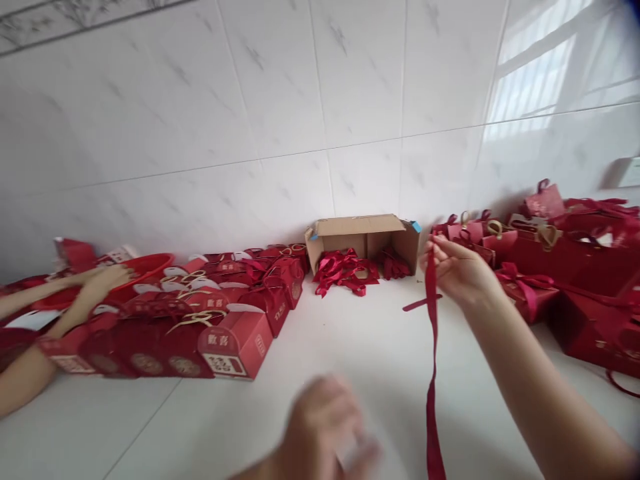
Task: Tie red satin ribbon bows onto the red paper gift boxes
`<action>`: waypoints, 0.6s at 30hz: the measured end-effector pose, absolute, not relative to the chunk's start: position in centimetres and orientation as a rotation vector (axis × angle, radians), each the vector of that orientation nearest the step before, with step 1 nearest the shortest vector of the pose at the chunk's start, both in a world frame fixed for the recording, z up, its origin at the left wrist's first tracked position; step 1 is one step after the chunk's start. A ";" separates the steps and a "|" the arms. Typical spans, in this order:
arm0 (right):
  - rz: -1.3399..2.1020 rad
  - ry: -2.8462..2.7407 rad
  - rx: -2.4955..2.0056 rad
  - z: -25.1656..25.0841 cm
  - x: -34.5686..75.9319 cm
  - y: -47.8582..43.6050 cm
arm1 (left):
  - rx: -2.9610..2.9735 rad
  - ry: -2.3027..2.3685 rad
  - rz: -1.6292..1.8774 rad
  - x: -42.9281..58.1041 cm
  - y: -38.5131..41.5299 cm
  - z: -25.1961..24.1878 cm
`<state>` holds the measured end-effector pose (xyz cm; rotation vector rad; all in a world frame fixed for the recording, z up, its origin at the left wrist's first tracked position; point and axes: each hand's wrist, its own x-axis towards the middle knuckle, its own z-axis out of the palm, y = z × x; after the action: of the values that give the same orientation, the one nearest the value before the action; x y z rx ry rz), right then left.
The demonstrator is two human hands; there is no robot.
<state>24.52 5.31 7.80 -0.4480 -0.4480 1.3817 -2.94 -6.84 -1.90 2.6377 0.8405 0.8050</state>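
My right hand [457,270] is raised on the right, its fingers pinched round a dark red ribbon [431,360]. The ribbon hangs down past the bottom edge of the view, and a short end sticks out sideways below the fingers. My left hand [325,423] is low in the middle, smeared by motion; its fingers look curled, but what they hold, if anything, cannot be made out. Behind my hands, an open cardboard box [363,227] lies against the wall with several loose red ribbons [345,270] inside and spilling out.
Rows of red gift boxes [235,340] with cord handles stand on the left of the white table [210,427]. Another person's hands [107,277] are at a red basin [163,262] there. More red boxes [530,293], some with ribbon bows, are heaped at right.
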 end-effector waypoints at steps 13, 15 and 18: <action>1.144 -1.091 -0.743 6.6 24.6 5.2 | 2.236 2.571 0.757 -13.3 -2.2 1.5; 1.118 -1.134 -0.755 6.7 24.4 5.0 | 2.336 2.254 0.825 -11.4 -2.5 1.2; 1.118 -1.249 -0.795 6.8 24.6 4.9 | 2.367 1.733 0.814 -8.4 -2.4 0.7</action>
<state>24.57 4.92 6.80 -0.7952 -1.2486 1.1178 -8.35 -2.39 0.69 2.3668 1.7329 0.8140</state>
